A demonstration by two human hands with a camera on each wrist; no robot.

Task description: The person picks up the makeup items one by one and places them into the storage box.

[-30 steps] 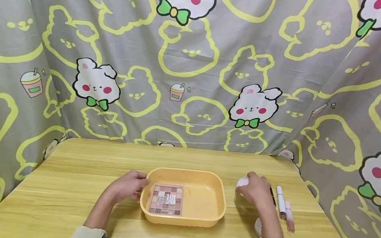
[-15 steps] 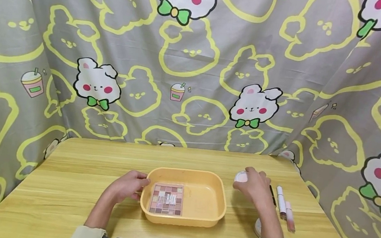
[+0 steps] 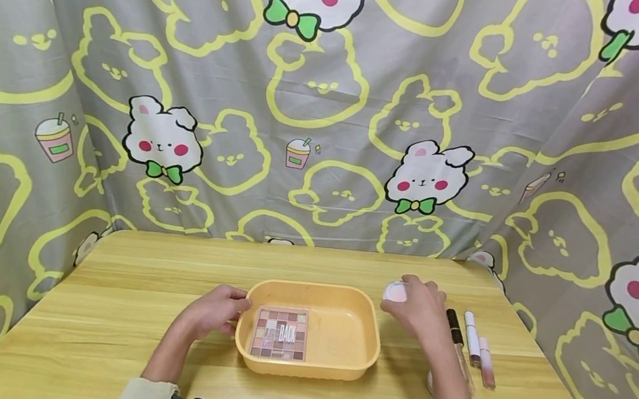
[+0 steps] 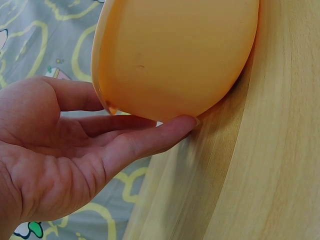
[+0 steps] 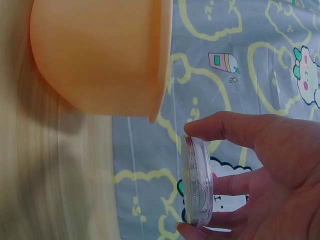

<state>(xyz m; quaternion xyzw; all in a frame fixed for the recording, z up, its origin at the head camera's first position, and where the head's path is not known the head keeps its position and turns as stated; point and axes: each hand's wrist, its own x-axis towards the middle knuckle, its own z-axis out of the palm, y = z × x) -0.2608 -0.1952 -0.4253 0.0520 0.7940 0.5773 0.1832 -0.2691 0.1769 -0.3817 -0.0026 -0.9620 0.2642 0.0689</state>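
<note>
My left hand (image 3: 211, 312) holds the left end of a yellow plastic basin (image 3: 341, 368). In the left wrist view, one finger goes behind the basin's rim (image 4: 100, 75) and another digit presses low on the outer wall. An eyeshadow palette (image 3: 280, 334) with "BACK" on its cover lies in the basin's left half. To the right of the basin, my right hand (image 3: 417, 309) pinches a round compact (image 3: 396, 291) by its edge. The right wrist view shows that compact (image 5: 200, 182) edge-on, with a clear rim, between thumb and fingers.
Right of my right forearm lie a black-capped tube (image 3: 455, 326), a white-capped tube (image 3: 472, 337) and a pink lip-gloss tube (image 3: 487, 364). Another round item (image 3: 430, 381) is mostly hidden under that forearm. A printed curtain (image 3: 332, 106) surrounds the wooden table (image 3: 164, 259).
My right hand has moved left toward the basin with the compact, which shows more of its face now. More of the black-capped tube shows. The left hand and basin stay put.
</note>
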